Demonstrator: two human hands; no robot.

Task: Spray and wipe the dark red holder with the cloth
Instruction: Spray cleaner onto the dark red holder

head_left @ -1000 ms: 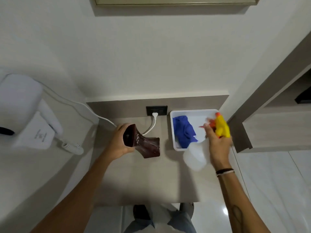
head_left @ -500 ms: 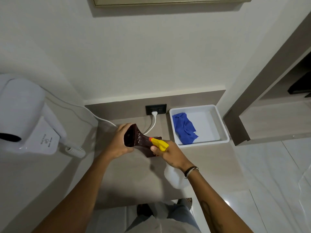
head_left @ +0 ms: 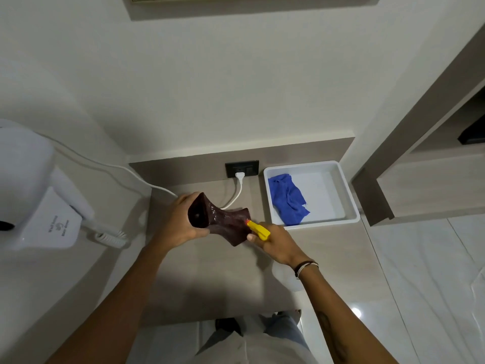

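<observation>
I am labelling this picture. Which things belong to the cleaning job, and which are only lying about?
Job: holder in left hand; spray bottle in right hand; cloth in tray.
Lying about: hair dryer, plug, socket.

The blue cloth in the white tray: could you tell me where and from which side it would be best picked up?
Probably pinch the blue cloth at its bunched middle, coming straight down from above. It lies crumpled and loose in the left half of the white tray, whose raised walls block a sideways approach.
</observation>
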